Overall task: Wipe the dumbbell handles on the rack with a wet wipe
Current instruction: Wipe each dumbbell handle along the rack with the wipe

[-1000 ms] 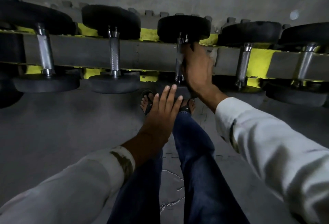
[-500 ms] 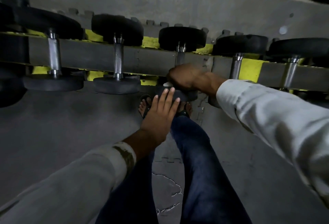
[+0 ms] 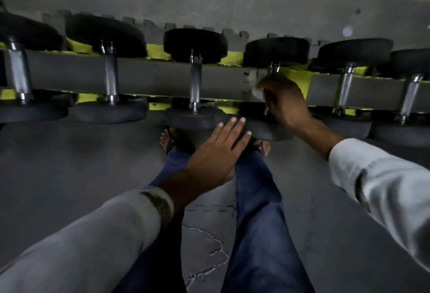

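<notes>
Several black dumbbells with chrome handles lie across a grey and yellow rack (image 3: 149, 78). My right hand (image 3: 285, 100) is wrapped round the handle of the fourth dumbbell (image 3: 277, 51) from the left, holding a pale wet wipe (image 3: 258, 89) against it; most of that handle is hidden by the hand. My left hand (image 3: 221, 150) rests with straight fingers on the near weight plate of that dumbbell (image 3: 270, 130), beside the middle dumbbell's near plate. The middle dumbbell's handle (image 3: 195, 80) stands bare.
Two more dumbbells (image 3: 346, 87) lie to the right and two (image 3: 109, 76) to the left on the rack. Dark rubber floor mats (image 3: 69, 164) lie below. My legs in blue jeans (image 3: 258, 222) and sandalled feet stand close to the rack.
My right hand with the wipe has left the middle dumbbell's handle and moved right onto the neighbouring handle. My left hand stays flat at the near plates, shifted slightly right.
</notes>
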A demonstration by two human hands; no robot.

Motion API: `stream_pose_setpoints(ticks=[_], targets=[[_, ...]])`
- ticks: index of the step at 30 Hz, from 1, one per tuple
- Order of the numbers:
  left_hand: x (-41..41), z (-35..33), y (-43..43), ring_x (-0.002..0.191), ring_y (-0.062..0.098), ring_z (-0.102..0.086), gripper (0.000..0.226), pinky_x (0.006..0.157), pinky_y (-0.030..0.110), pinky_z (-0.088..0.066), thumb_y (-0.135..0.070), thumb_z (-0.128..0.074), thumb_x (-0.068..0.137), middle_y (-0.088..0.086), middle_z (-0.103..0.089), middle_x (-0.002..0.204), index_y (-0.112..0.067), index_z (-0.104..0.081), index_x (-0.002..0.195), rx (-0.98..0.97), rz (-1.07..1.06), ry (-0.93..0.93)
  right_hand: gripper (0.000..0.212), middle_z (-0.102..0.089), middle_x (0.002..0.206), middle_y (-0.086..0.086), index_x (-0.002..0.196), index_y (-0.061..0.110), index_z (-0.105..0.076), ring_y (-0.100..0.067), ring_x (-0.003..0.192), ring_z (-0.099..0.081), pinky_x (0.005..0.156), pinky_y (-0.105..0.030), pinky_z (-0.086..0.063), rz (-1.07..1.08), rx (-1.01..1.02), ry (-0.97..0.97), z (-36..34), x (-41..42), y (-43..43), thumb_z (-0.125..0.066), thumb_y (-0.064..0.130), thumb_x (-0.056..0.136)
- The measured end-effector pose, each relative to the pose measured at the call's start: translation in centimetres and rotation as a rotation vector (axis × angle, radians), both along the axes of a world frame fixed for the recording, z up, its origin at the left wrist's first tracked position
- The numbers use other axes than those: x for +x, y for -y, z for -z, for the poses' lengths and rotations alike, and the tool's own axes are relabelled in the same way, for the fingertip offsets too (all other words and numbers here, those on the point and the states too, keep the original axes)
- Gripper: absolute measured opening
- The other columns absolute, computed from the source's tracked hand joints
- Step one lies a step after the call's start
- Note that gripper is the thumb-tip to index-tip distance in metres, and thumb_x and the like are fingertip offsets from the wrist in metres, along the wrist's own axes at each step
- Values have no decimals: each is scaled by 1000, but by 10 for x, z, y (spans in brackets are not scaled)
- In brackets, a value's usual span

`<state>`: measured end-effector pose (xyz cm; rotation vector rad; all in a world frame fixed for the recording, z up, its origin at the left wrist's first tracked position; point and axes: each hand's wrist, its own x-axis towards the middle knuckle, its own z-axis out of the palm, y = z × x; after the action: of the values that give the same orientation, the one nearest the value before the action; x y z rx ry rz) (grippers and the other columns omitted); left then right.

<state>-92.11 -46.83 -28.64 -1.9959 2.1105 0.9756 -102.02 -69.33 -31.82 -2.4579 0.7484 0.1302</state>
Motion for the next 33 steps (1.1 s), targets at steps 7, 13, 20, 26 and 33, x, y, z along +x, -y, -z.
stream_pose_setpoints(ticks=[7, 13, 20, 26, 33], targets=[[-76, 15, 49, 156, 42, 12, 95, 127, 54, -10, -33, -59, 93, 25, 19, 167, -11, 0, 165, 73, -27, -2, 42, -60, 136, -14, 129, 7, -62, -39, 120, -56, 78, -41, -56, -593, -189, -206, 21, -37, 45, -58, 9, 87], [-91, 10, 53, 153, 44, 24, 115, 127, 55, -2, -37, -66, 87, 27, 33, 161, -9, 17, 161, 182, -49, 88, 29, -71, 117, -11, 110, 9, -72, -33, 95, -72, 68, -37, -58, -843, -281, 1, 29, -30, 83, -50, 9, 90], [-98, 13, 52, 153, 48, 20, 129, 126, 57, -6, -50, -74, 78, 32, 31, 160, -7, 15, 161, 161, -34, 153, 29, -70, 105, -5, 98, 22, -67, -28, 95, -68, 64, -29, -44, -1000, -70, -373, 20, -13, 53, -42, 37, 103], [-96, 14, 51, 153, 49, 17, 132, 127, 56, -6, -53, -75, 77, 33, 30, 160, -6, 16, 161, 160, -2, 185, 14, -61, 100, -4, 94, 23, -62, -27, 91, -62, 58, -32, -41, -800, -35, -159, 24, -42, 59, -50, 30, 95], [-98, 21, 48, 154, 51, 10, 128, 126, 57, -13, -47, -76, 77, 35, 23, 162, -3, 10, 162, 109, -14, 194, 12, -72, 100, -14, 90, 22, -67, -37, 93, -66, 67, -36, -47, 19, 257, -420, 51, -63, 52, -58, 29, 85]])
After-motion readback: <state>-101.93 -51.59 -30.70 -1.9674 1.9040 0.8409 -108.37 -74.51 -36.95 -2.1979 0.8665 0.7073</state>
